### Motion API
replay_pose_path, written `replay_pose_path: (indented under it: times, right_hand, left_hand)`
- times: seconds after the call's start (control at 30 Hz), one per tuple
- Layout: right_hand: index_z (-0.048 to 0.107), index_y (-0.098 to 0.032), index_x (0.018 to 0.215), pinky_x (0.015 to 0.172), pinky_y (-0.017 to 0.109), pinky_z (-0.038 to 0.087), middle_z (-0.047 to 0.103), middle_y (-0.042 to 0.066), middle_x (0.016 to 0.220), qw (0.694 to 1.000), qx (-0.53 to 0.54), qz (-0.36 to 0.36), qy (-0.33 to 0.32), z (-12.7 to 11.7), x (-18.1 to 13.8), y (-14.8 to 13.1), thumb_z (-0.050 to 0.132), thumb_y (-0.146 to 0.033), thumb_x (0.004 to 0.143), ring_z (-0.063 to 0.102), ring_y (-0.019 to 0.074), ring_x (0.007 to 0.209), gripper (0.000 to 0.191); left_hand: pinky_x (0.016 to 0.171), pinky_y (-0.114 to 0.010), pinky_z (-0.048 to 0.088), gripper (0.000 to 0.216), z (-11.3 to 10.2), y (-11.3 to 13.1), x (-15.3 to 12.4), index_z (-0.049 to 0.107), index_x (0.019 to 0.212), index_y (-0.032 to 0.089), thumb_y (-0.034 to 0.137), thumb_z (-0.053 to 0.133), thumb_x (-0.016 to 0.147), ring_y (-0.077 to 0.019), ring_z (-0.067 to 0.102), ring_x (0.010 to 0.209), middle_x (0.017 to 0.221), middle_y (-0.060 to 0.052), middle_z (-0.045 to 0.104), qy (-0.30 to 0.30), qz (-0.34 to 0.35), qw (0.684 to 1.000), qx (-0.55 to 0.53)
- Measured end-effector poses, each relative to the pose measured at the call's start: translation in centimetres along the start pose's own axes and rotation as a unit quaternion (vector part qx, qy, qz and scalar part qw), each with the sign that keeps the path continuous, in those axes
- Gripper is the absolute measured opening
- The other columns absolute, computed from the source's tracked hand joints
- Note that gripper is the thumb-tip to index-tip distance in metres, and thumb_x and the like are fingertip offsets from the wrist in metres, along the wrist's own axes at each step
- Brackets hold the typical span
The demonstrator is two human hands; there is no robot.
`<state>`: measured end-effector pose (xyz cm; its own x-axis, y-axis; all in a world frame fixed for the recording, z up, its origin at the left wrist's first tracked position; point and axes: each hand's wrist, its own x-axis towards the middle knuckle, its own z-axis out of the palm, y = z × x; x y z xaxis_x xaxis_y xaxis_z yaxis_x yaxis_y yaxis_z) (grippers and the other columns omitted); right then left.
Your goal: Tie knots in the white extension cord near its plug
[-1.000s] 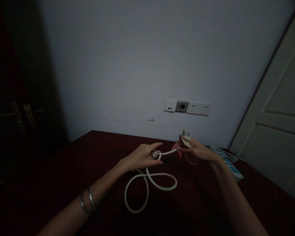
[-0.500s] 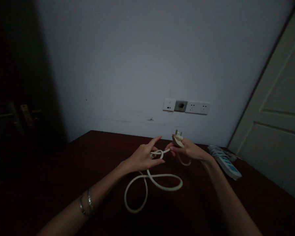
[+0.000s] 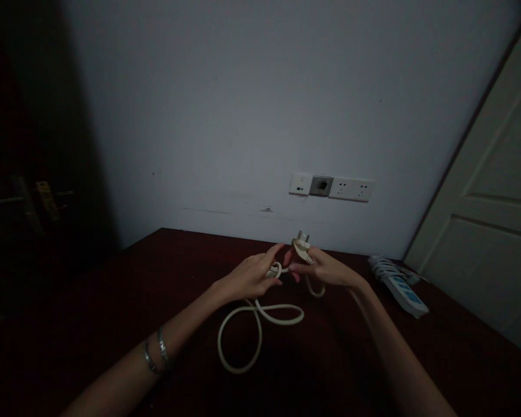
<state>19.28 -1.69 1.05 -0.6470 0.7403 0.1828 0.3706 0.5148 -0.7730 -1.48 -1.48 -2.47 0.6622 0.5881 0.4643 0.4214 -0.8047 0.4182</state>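
Note:
A white power cord (image 3: 242, 369) hangs in loose loops below my hands, above the dark red table. Part of it forms a small loop or knot between the thumb and index finger of my left hand (image 3: 254, 279), whose other fingers curl around the cord. My right hand (image 3: 330, 270) pinches the cord just right of that loop. It also holds the cord's plug (image 3: 303, 248) against the palm side, with the metal prongs pointing up. A short bend of cord droops beneath my right hand. Two silver bracelets (image 3: 156, 350) circle my left wrist.
On the dark red table (image 3: 169, 260), a white power strip (image 3: 406, 295) with its cord coiled at one end lies to the right. Wall sockets (image 3: 351, 189) sit on the wall behind. A pale door (image 3: 490, 197) stands at the right.
My right hand with the plug has moved left, closer to my left hand. The small loop at my left fingers looks tighter, and the lower right loop of the cord has shrunk.

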Motion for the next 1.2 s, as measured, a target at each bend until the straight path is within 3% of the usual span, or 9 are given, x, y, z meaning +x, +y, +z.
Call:
replay_pose_path:
  times: [0.27,0.4,0.47,0.53,0.63,0.77,0.9,1.03,1.2]
  right_hand:
    - [0.049,-0.017,0.086,0.059,0.025,0.040,0.053,-0.002,0.063,0.999,0.048,-0.001,0.011,-0.1,-0.2,-0.6,0.056,-0.039,0.079,0.050,0.0116,0.060,0.024]
    - [0.055,-0.016,0.095,0.063,0.028,0.043,0.057,0.001,0.071,0.999,0.032,-0.012,0.029,0.0,0.1,-0.5,0.055,-0.040,0.079,0.054,0.0139,0.066,0.028]
    - [0.057,-0.017,0.096,0.072,0.030,0.044,0.060,0.004,0.082,0.995,-0.006,-0.038,0.093,-0.1,0.3,-0.2,0.054,-0.039,0.080,0.057,0.0163,0.077,0.028]
    - [0.060,-0.017,0.094,0.080,0.032,0.042,0.060,0.007,0.094,0.972,-0.066,-0.080,0.211,-0.5,0.5,0.0,0.053,-0.038,0.080,0.055,0.0184,0.089,0.026]
    - [0.061,-0.016,0.088,0.072,0.030,0.042,0.060,0.006,0.084,0.934,-0.107,-0.089,0.330,-1.3,0.2,0.1,0.051,-0.041,0.081,0.055,0.0165,0.077,0.028]
    - [0.061,-0.016,0.081,0.052,0.026,0.037,0.048,-0.002,0.053,0.976,-0.037,-0.007,0.213,-1.5,-0.5,-0.2,0.048,-0.049,0.082,0.042,0.0102,0.048,0.035]
    - [0.061,-0.017,0.078,0.061,0.026,0.041,0.057,0.000,0.068,0.995,-0.024,0.010,0.095,-0.6,-0.5,-0.7,0.065,-0.042,0.070,0.051,0.0121,0.063,0.027]
    - [0.054,-0.018,0.095,0.066,0.026,0.043,0.057,-0.001,0.080,0.997,0.071,0.016,-0.034,0.0,-0.4,-0.9,0.074,-0.031,0.060,0.053,0.0116,0.071,0.042]
    - [0.046,-0.018,0.094,0.063,0.023,0.041,0.056,-0.002,0.080,0.975,0.202,0.033,-0.088,-0.1,-0.6,-0.7,0.073,-0.026,0.064,0.053,0.0088,0.069,0.041]
  left_hand:
    - [0.085,-0.037,0.044,0.071,0.6,1.8,0.2,0.021,0.136,0.015,0.020,0.060,0.078,-0.0216,0.060,0.097,0.108,-0.014,0.064,0.027,-0.021,0.974,-0.224]
    - [0.084,-0.038,0.045,0.068,1.1,1.6,0.0,0.021,0.136,0.015,0.025,0.058,0.080,-0.0223,0.059,0.099,0.108,-0.014,0.063,0.050,-0.032,0.960,-0.273]
    - [0.083,-0.038,0.045,0.067,1.1,1.1,0.0,0.020,0.137,0.016,0.028,0.056,0.082,-0.0217,0.060,0.097,0.107,-0.013,0.062,0.049,-0.043,0.958,-0.280]
    - [0.085,-0.038,0.044,0.065,1.1,0.3,0.0,0.020,0.137,0.016,0.029,0.054,0.083,-0.0206,0.059,0.096,0.107,-0.013,0.062,0.044,-0.051,0.955,-0.289]
    - [0.089,-0.038,0.041,0.061,0.9,-0.6,0.1,0.020,0.138,0.015,0.031,0.049,0.087,-0.0197,0.058,0.099,0.109,-0.014,0.061,0.053,-0.062,0.954,-0.288]
    - [0.094,-0.037,0.036,0.060,0.9,-1.0,0.2,0.014,0.141,0.014,0.030,0.041,0.090,-0.0182,0.055,0.104,0.113,-0.013,0.059,0.077,-0.050,0.968,-0.233]
    - [0.092,-0.035,0.036,0.057,1.1,-0.7,0.2,0.012,0.142,0.012,0.030,0.034,0.092,-0.0158,0.056,0.096,0.106,-0.009,0.061,0.082,-0.044,0.980,-0.178]
    - [0.084,-0.031,0.040,0.058,0.8,-0.2,0.2,0.011,0.142,0.012,0.031,0.032,0.092,-0.0142,0.056,0.086,0.097,-0.007,0.062,0.099,-0.047,0.980,-0.165]
    - [0.082,-0.030,0.041,0.059,0.4,0.3,0.1,0.008,0.143,0.012,0.029,0.033,0.092,-0.0131,0.055,0.083,0.100,-0.008,0.061,0.109,-0.025,0.975,-0.194]
